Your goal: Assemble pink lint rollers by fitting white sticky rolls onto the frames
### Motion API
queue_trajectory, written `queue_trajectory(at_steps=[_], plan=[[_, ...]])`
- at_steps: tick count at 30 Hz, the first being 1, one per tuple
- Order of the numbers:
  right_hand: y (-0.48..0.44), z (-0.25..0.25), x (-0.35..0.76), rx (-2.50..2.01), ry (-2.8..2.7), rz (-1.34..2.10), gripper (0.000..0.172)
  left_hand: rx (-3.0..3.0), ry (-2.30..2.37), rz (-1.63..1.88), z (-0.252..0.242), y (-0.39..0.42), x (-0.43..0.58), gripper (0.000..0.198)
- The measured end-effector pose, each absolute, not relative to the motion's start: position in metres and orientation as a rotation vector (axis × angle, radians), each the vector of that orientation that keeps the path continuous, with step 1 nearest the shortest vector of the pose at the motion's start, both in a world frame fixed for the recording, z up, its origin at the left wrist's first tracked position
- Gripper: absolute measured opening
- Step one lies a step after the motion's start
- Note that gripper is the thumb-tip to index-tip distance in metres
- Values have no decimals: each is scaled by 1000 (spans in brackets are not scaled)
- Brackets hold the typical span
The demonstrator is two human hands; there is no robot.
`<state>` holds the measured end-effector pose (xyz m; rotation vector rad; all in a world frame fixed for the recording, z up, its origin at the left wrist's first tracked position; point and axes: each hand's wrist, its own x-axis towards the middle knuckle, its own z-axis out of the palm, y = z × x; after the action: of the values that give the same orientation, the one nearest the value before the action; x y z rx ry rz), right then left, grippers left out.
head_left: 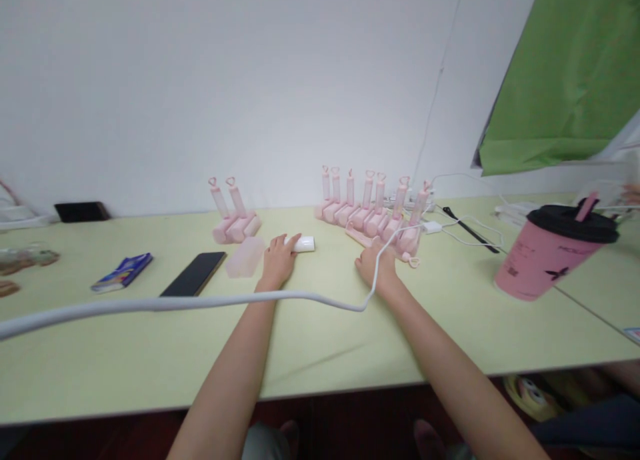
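My left hand [280,259] lies on the table with its fingers closed round a white cylinder [305,244], whose right end sticks out. A translucent pink box [245,257] stands just left of that hand. My right hand [377,268] is closed at a long flat pink part with a heart-shaped loop [406,255]; its fingertips are hidden. Behind the right hand, several pink roller-like pieces [370,219] stand in a row, each with an upright clear handle topped by a small loop. Two more such pieces [237,227] stand behind the box.
A white cable [300,295] crosses in front of both forearms. On the left lie a phone [196,275], a blue packet [123,272] and a dark device [81,211]. A pink cup [543,260] with a black lid, thin cables and a black strap [470,229] are at right.
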<state>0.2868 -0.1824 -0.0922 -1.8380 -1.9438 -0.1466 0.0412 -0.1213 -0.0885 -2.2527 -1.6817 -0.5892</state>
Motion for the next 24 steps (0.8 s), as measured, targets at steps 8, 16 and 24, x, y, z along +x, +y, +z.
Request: queue_trajectory(at_steps=[8,16,24], plan=[[-166,-114,242,-1647,-2200,97,50,-2206,-1657,-599,-90,-120,40,51],[-143,-109,226,-1369,-2173,112,59,-2166,-1724,-650,-90,-115,39,79],[-169,-81,306,-1701,-1772,-379,37,-2166,-1635,-667,-88,-113,41,71]])
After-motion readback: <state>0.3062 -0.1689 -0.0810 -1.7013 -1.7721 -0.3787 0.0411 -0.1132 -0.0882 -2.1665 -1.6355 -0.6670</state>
